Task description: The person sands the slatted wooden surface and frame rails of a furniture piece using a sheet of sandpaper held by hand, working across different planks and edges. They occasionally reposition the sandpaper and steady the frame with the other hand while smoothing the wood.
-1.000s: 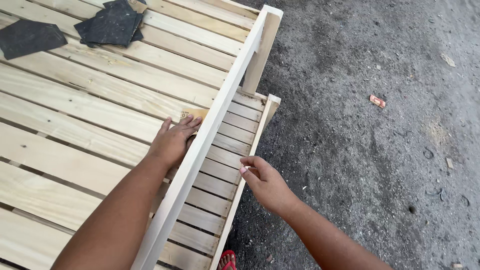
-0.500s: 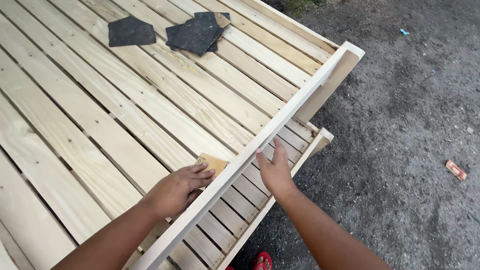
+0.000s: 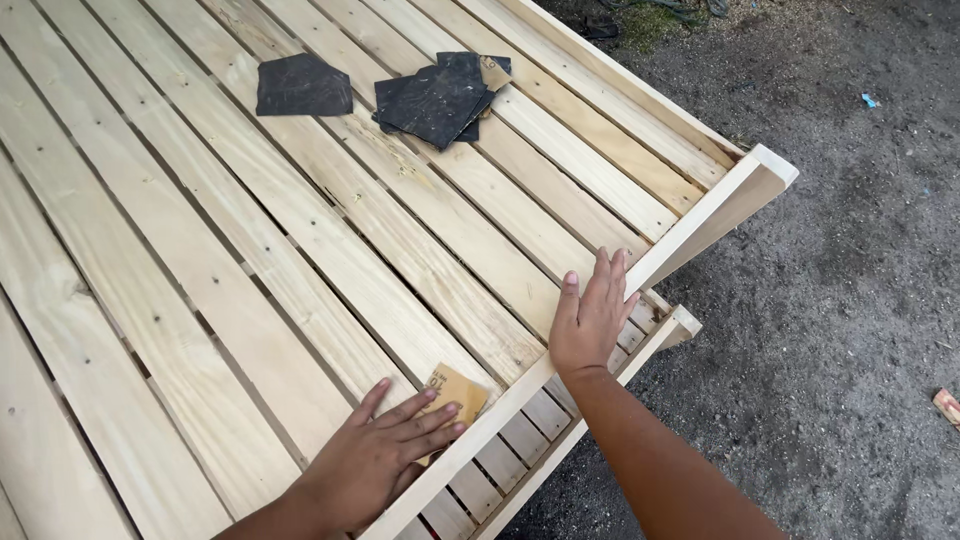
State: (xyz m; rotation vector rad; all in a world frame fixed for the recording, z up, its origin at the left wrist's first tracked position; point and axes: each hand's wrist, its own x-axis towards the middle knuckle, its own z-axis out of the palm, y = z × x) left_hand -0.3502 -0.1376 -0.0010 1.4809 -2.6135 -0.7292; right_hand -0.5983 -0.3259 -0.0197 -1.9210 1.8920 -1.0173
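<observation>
Left hand (image 3: pixel 375 465) is pressing a sandpaper sheet (image 3: pixel 452 393) flat on the slats (image 3: pixel 250 280), fingers spread, grip clasping nothing. Right hand (image 3: pixel 592 318) is lying open on the rail (image 3: pixel 690 235). The sheet looks light and limp; best pinched at its edge.

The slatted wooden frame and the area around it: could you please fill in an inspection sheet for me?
Surface: slatted wooden frame of pale planks, with a raised side rail along its edge.
Job's things: tan sandpaper sheet lying flat on a slat beside the rail.
Clutter: dark sandpaper pieces piled near the far end, one dark sheet apart.
Grippers: left hand flat on the tan sheet; right hand open, pressed on the rail.
Cables: nothing seen.
Surroundings: grey dirt ground with small litter.
</observation>
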